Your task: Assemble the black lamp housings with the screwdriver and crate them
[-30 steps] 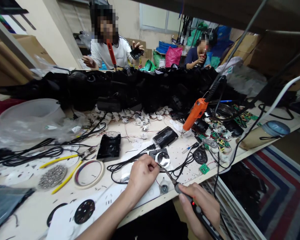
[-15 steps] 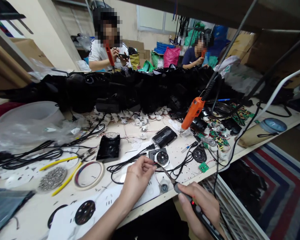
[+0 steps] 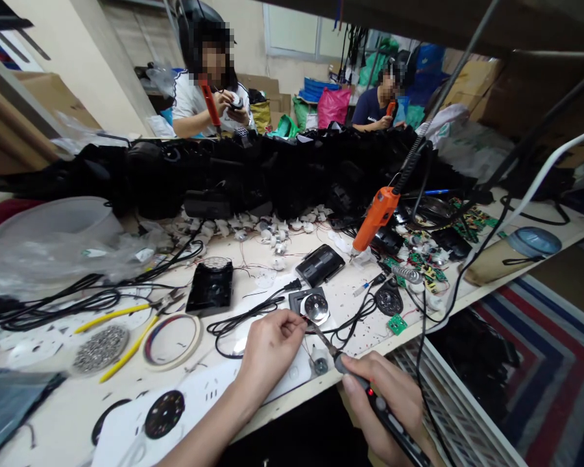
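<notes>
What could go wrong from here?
Burn: the left hand's fingertips sit close to the tip of the soldering iron, held in the right hand with its red light lit; a slip might catch them.
Melted insulation: the black cord lies near that tip.
Dropped part: the small green circuit board sits near the bench's front edge and could get knocked off.

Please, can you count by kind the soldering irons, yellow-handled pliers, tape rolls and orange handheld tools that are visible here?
Soldering iron (in the right hand): 1
Yellow-handled pliers: 1
Tape roll: 1
Orange tools, two of them farther back: 3
Total: 6
</notes>
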### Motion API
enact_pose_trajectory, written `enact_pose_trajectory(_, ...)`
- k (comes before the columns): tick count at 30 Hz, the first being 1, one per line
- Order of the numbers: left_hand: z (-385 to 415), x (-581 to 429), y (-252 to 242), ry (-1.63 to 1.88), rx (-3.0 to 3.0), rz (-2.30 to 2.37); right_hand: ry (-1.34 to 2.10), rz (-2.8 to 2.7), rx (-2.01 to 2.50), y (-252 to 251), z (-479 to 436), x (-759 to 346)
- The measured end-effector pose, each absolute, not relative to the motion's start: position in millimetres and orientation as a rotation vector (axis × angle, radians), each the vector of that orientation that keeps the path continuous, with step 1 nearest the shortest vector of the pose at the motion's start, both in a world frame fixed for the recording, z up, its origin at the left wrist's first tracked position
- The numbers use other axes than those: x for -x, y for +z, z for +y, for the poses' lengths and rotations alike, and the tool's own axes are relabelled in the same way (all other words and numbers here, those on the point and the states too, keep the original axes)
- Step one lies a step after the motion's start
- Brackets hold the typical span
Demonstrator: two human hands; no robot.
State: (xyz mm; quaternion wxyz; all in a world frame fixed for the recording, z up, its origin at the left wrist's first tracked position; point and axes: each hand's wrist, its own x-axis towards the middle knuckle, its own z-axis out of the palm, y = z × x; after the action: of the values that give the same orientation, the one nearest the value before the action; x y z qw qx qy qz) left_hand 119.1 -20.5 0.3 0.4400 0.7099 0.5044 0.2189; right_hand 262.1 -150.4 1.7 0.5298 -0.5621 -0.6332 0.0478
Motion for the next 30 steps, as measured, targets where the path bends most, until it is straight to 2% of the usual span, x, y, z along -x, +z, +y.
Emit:
enact_pose_trajectory(18,-18,-124,-2,0.532,-2.017,1.262,0.049,-1.481,1.369,-2,-139,-256)
enact_pose_trajectory(30,-17,-124,-2,0.557,-1.974,1.184,0.081,-1.52,1.394,1,-138,-258)
